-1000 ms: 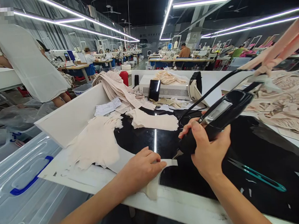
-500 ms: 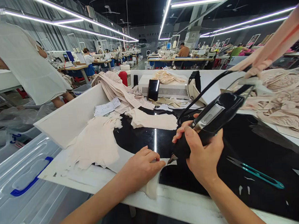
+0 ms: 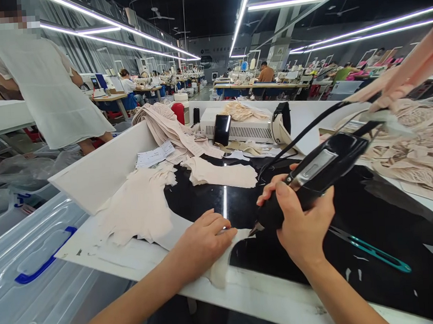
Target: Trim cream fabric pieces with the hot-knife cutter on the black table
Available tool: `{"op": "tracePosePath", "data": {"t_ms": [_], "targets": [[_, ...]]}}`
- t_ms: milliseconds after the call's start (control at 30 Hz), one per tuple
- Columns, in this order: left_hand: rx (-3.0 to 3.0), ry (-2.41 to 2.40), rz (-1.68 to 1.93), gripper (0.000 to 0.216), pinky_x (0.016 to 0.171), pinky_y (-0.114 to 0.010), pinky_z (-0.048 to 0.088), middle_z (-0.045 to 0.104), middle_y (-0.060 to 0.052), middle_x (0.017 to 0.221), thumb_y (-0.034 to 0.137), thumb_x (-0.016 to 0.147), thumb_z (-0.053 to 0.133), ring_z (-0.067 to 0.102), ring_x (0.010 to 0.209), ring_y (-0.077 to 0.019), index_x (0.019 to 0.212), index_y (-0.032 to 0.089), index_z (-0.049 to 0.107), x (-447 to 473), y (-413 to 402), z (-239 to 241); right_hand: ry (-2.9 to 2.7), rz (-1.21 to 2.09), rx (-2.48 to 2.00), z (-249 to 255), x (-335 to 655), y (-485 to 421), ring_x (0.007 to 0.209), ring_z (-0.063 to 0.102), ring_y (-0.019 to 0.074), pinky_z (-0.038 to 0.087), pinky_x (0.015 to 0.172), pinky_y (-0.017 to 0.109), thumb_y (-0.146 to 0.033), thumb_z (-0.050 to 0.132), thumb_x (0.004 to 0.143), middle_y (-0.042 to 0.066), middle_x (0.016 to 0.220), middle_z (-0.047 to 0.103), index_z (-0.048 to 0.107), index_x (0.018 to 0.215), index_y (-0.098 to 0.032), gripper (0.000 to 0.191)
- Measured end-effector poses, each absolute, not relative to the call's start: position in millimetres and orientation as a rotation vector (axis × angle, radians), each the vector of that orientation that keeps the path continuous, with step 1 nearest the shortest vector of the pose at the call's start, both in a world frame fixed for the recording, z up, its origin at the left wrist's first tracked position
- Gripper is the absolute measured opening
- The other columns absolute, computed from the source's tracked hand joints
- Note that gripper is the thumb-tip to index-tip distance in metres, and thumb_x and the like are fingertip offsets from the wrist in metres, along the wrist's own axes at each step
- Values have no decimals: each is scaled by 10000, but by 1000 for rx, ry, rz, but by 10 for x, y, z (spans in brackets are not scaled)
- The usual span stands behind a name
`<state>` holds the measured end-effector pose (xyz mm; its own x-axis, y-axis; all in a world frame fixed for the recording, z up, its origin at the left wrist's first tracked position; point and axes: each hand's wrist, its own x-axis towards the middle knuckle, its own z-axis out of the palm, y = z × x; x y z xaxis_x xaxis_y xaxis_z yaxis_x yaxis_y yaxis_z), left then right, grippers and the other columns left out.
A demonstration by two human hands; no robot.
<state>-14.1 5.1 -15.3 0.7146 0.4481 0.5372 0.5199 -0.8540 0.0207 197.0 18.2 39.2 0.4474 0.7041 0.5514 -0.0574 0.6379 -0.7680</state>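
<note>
My left hand (image 3: pixel 205 242) rests low at the near edge of the black work surface (image 3: pixel 204 199), fingers bent together over a small cream fabric piece (image 3: pixel 220 271). Its thumb and fingertips hold the piece's narrow end, which points right. My right hand (image 3: pixel 304 225) is wrapped round a black corded hand-held power tool (image 3: pixel 332 162) with a silver side panel. The tool slants down to the left. Its pointed metal tip is at the end of the fabric; I cannot tell whether it touches. Teal-handled thread snips (image 3: pixel 382 257) lie to the right.
Stacked cream fabric pieces (image 3: pixel 138 206) lie on the left, another stack (image 3: pixel 222 174) farther back. Behind stand a phone (image 3: pixel 222 130) and a vented white box (image 3: pixel 247 123). A heap of fabric (image 3: pixel 417 145) lies right. A person (image 3: pixel 46 84) stands beyond the left edge.
My right hand and the power tool have moved a little to the right, its tip now farther from my left hand. The left hand has barely moved. The person at left has shifted right.
</note>
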Motion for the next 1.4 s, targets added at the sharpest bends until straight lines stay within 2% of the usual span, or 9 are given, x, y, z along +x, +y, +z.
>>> {"op": "tracePosePath", "data": {"t_ms": [133, 333, 533, 767, 967, 1167, 1400], "targets": [[-2733, -956, -870, 181, 913, -373, 686, 756, -104, 1157, 102, 1162, 547, 733, 1045, -241, 1240, 150, 702, -133, -122, -84, -996, 518, -759, 403, 1959, 155, 646, 700, 146, 655, 576, 300, -438, 999, 889, -66, 880, 742, 634, 1098, -268, 454], [-2876, -1284, -810, 218, 832, -337, 679, 738, -58, 1118, 16, 1108, 576, 741, 977, -221, 1162, 181, 708, -140, -245, -138, -981, 475, -783, 420, 1933, 74, 600, 706, 153, 647, 552, 312, -438, 1013, 880, -63, 861, 752, 632, 1125, -262, 485], [-2990, -1400, -570, 279, 949, -374, 694, 760, -76, 1215, -40, 1061, 598, 755, 1101, -243, 1175, 176, 734, -139, -150, -35, -994, 437, -792, 422, 1919, -14, 613, 704, 157, 644, 563, 309, -391, 1007, 897, -58, 851, 749, 628, 1095, -261, 447], [-3001, -1481, -444, 282, 1054, -408, 686, 766, -98, 1304, 4, 1111, 583, 754, 1214, -264, 1232, 171, 774, -122, -80, 21, -1001, 427, -799, 414, 1898, -87, 616, 711, 167, 642, 579, 321, -360, 986, 909, -57, 851, 751, 626, 1081, -266, 410], [-2991, -1382, -477, 292, 986, -363, 696, 783, -101, 1286, -20, 1077, 607, 781, 1169, -256, 1194, 163, 802, -175, -41, 0, -987, 407, -823, 405, 1868, -88, 583, 716, 178, 637, 600, 347, -396, 985, 891, -51, 833, 753, 633, 1087, -267, 423], [-2973, -1220, -537, 290, 962, -326, 700, 804, -88, 1288, -22, 1067, 622, 808, 1141, -236, 1193, 172, 796, -262, -4, -48, -991, 349, -918, 381, 1870, -93, 660, 741, 199, 627, 663, 364, -492, 970, 876, -27, 872, 762, 639, 1075, -263, 449], [-2961, -1078, -383, 266, 948, -360, 716, 794, -125, 1341, -28, 1062, 627, 814, 1164, -268, 1223, 139, 758, -298, 0, 3, -1033, 340, -908, 395, 1850, -113, 626, 727, 186, 617, 636, 346, -447, 936, 903, -53, 814, 743, 611, 1049, -271, 397]]}}
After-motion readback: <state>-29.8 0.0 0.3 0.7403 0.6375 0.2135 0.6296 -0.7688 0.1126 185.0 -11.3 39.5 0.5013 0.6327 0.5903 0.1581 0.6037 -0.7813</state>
